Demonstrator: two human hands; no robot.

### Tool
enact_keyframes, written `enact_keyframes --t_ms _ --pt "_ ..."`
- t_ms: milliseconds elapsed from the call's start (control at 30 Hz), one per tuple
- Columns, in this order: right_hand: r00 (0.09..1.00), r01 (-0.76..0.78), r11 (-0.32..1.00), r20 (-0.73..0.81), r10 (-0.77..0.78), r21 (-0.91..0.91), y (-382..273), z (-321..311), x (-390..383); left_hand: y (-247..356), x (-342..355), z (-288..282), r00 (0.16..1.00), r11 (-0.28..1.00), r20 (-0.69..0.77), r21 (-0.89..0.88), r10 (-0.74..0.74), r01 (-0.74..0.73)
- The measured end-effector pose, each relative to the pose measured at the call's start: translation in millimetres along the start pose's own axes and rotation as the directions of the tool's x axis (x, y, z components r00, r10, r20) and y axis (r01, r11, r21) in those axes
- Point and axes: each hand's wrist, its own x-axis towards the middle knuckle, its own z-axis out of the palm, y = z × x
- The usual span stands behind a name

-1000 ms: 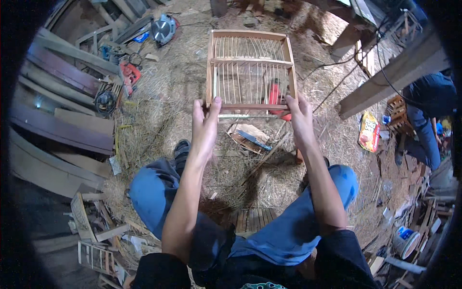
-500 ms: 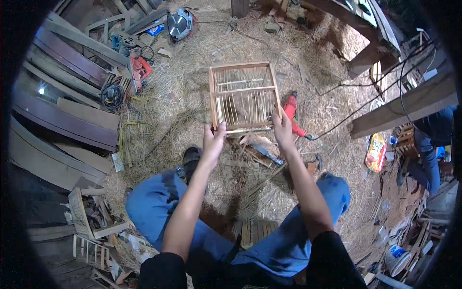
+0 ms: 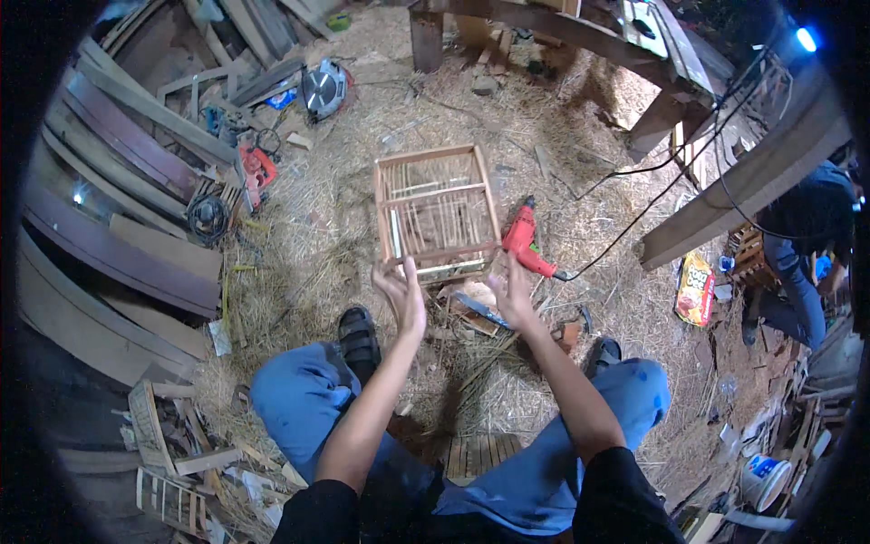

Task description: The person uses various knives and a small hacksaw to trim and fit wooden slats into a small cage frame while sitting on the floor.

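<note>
A small wooden cage (image 3: 437, 190) with a square frame and thin upright bars is in front of me, above the straw-strewn floor. At its near left corner is my left hand (image 3: 404, 299), with fingers spread and stretched upward. My right hand (image 3: 513, 295) is by the near right corner, fingers extended and apart. Neither hand is wrapped round the frame; whether the fingertips touch it I cannot tell. A red power drill (image 3: 523, 238) lies just right of the cage. Below the near edge, between my hands, a blade-like tool (image 3: 480, 310) rests among wood scraps.
A circular saw (image 3: 324, 91) and another red power tool (image 3: 256, 172) lie far left, near stacked boards (image 3: 118, 249). A wooden beam (image 3: 743, 186) juts in at right, with black cables nearby. Beyond a yellow-red packet (image 3: 695, 290), another person (image 3: 797, 263) crouches. A white bucket (image 3: 763, 480) stands lower right.
Both hands have let go of the cage's sides and opened at its near edge. The whole view has shifted, so the surroundings sit lower and further left.
</note>
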Motion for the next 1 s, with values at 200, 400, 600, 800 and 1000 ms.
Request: enact_keyframes --t_ms 200,400,600,800,1000 --pt "0.929 -0.090 0.955 0.321 0.183 -0.284 64 4 -78 -55 -82 19 0.958 0.915 0.147 0.290 0.246 -0.280" --pt "0.991 -0.007 0.897 0.115 0.065 -0.442 141 54 -128 -165 -118 34 0.867 0.894 0.460 0.447 -0.190 -0.041" --pt "0.989 -0.115 0.755 -0.007 0.145 -0.645 140 74 -109 -218 -91 27 0.900 0.881 0.432 0.403 0.056 -0.248" --pt "0.979 -0.143 0.550 -0.038 0.198 -0.823 147 71 -113 -212 -82 28 0.865 0.783 0.499 0.513 0.061 -0.352" --pt "0.995 -0.002 0.478 0.046 0.089 -0.878 154 67 -114 -236 -86 41 0.859 0.750 0.496 0.520 0.123 -0.408"
